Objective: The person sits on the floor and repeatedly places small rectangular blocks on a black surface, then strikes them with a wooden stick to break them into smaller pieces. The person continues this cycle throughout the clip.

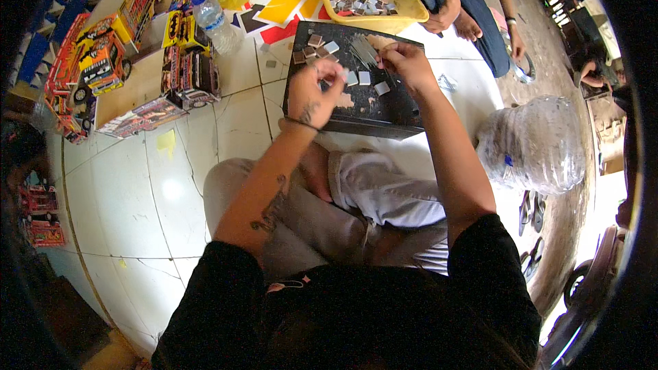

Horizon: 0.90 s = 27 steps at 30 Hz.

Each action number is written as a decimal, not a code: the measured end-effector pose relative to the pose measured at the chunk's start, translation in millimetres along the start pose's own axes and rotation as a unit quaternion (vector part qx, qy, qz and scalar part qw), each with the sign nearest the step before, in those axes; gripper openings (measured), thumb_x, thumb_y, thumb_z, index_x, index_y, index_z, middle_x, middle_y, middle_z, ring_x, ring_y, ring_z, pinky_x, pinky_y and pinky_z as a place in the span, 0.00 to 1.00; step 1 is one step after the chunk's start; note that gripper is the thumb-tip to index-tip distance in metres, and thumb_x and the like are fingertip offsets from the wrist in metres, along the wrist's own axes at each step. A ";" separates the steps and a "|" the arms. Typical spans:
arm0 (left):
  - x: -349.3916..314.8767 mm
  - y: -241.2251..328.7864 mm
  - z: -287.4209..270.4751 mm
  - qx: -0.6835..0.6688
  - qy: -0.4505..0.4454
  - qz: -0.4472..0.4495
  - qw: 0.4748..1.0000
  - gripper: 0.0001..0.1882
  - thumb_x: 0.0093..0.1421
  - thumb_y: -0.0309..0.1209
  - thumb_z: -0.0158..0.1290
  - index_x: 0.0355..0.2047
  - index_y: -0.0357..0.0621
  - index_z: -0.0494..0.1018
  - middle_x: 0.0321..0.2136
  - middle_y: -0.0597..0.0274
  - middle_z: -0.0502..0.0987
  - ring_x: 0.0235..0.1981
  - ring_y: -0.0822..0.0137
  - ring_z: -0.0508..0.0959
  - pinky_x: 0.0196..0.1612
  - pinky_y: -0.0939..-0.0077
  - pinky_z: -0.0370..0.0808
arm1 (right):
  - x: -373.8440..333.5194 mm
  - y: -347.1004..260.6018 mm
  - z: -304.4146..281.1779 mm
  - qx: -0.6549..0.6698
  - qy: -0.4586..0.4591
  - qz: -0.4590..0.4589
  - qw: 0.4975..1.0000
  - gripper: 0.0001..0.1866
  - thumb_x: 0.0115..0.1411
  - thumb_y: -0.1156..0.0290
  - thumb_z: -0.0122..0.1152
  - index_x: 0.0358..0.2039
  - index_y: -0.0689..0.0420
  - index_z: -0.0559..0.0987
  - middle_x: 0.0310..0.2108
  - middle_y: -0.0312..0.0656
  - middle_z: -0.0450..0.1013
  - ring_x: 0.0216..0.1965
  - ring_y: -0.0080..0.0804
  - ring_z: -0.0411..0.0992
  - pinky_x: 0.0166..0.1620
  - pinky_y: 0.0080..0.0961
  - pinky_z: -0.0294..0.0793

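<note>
My left hand [314, 94], with a dark band at its wrist, is above the left half of a low black board [363, 115]. Its fingers are curled into a pinch; a small pale bit shows at the fingertips, too blurred to name. At the board's far right, my right hand [411, 67] has thumb and fingers pressed together, and what they hold is hidden. Beside those fingertips lies a bundle of thin grey strips [362, 52]. Small brown square pieces [315, 40] are by my left hand. A pale square piece [382, 88] rests between the hands, with others like it.
Beyond the board stands a yellow basin [336, 19] of small square pieces, next to another person's hand [444, 15]. Coloured sheets [279, 10], a water bottle [214, 22] and toy trucks [188, 72] are at left. A plastic-wrapped bundle [533, 144] sits at right.
</note>
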State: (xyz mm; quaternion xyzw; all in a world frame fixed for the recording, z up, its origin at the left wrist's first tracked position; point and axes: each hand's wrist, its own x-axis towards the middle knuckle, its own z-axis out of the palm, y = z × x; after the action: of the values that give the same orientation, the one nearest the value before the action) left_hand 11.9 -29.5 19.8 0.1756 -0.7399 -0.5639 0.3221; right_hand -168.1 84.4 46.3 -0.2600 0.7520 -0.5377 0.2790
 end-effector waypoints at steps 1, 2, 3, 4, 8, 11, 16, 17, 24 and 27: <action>-14.6 1.2 5.6 -0.011 0.000 -0.015 1.000 0.06 0.54 0.25 0.58 0.33 0.41 0.73 0.29 0.63 0.78 0.32 0.74 0.78 0.36 0.79 0.73 | -14.1 1.0 -0.1 0.102 -0.004 0.027 0.994 0.09 0.57 0.75 0.54 0.39 0.60 0.76 0.28 0.36 0.75 0.28 0.23 0.72 0.33 0.18 0.69; -23.8 1.8 8.7 0.085 -0.018 -0.012 0.996 0.05 0.53 0.24 0.58 0.31 0.41 0.74 0.28 0.64 0.78 0.30 0.74 0.77 0.36 0.79 0.72 | -27.7 0.6 -0.5 0.147 -0.029 0.029 0.988 0.13 0.57 0.75 0.56 0.43 0.57 0.74 0.31 0.33 0.74 0.30 0.22 0.71 0.34 0.17 0.67; -29.6 2.0 10.7 0.122 -0.041 0.032 0.991 0.05 0.52 0.26 0.59 0.29 0.42 0.74 0.27 0.62 0.78 0.30 0.69 0.77 0.37 0.74 0.72 | -41.5 0.2 0.3 0.167 -0.028 0.039 0.985 0.12 0.57 0.75 0.56 0.42 0.57 0.75 0.31 0.33 0.74 0.31 0.22 0.71 0.35 0.17 0.66; -31.8 2.0 12.4 0.168 -0.031 0.107 0.980 0.07 0.50 0.27 0.60 0.30 0.43 0.75 0.27 0.62 0.78 0.31 0.66 0.76 0.38 0.71 0.71 | -53.6 -0.7 1.8 0.188 -0.027 0.047 0.981 0.11 0.57 0.75 0.57 0.42 0.57 0.75 0.31 0.33 0.74 0.31 0.22 0.71 0.35 0.17 0.66; -29.9 1.7 15.7 0.227 -0.031 0.188 0.955 0.09 0.47 0.30 0.61 0.30 0.45 0.77 0.26 0.63 0.78 0.33 0.60 0.75 0.40 0.64 0.68 | -83.7 -1.0 12.4 0.147 0.008 0.020 0.989 0.08 0.56 0.78 0.58 0.38 0.60 0.77 0.31 0.35 0.75 0.34 0.22 0.72 0.40 0.17 0.69; -29.2 -0.3 13.8 0.234 -0.057 0.171 0.955 0.06 0.47 0.30 0.61 0.28 0.47 0.78 0.26 0.66 0.79 0.32 0.62 0.75 0.39 0.65 0.68 | -89.4 4.1 24.7 0.086 0.024 -0.086 0.992 0.07 0.55 0.79 0.60 0.36 0.63 0.77 0.31 0.38 0.75 0.34 0.22 0.73 0.41 0.18 0.71; -29.2 -4.6 12.8 0.223 -0.048 0.177 0.957 0.07 0.46 0.32 0.62 0.27 0.47 0.78 0.23 0.63 0.77 0.31 0.60 0.75 0.39 0.64 0.67 | -91.0 6.8 33.3 -0.084 0.052 -0.179 0.979 0.04 0.53 0.78 0.61 0.30 0.63 0.77 0.26 0.41 0.76 0.27 0.21 0.74 0.33 0.19 0.72; -29.3 -5.1 13.2 0.222 -0.052 0.166 0.959 0.07 0.46 0.32 0.61 0.27 0.48 0.78 0.23 0.64 0.77 0.32 0.60 0.74 0.40 0.63 0.66 | -92.0 5.6 33.5 -0.139 0.063 -0.187 0.971 0.03 0.52 0.78 0.61 0.29 0.63 0.78 0.25 0.42 0.76 0.26 0.21 0.74 0.31 0.20 0.72; -29.8 -4.9 14.6 0.236 -0.047 0.167 0.956 0.06 0.46 0.33 0.61 0.26 0.49 0.78 0.23 0.66 0.77 0.34 0.62 0.74 0.41 0.64 0.64 | -97.6 -6.4 37.0 -0.215 0.054 -0.173 0.960 0.04 0.53 0.77 0.63 0.29 0.64 0.77 0.26 0.39 0.77 0.28 0.20 0.74 0.34 0.19 0.72; -29.8 -5.0 14.5 0.241 -0.044 0.171 0.954 0.06 0.46 0.33 0.62 0.26 0.48 0.78 0.24 0.65 0.77 0.33 0.61 0.74 0.41 0.63 0.64 | -96.6 -7.9 37.3 -0.223 0.055 -0.178 0.957 0.04 0.54 0.77 0.63 0.29 0.64 0.77 0.25 0.39 0.77 0.28 0.20 0.74 0.34 0.19 0.72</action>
State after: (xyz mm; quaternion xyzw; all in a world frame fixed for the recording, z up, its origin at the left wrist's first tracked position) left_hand 23.4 -2.0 4.5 0.0935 -0.8861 -0.3127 0.3291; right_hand -72.8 124.1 57.4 -0.4150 0.8084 -0.4111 0.0722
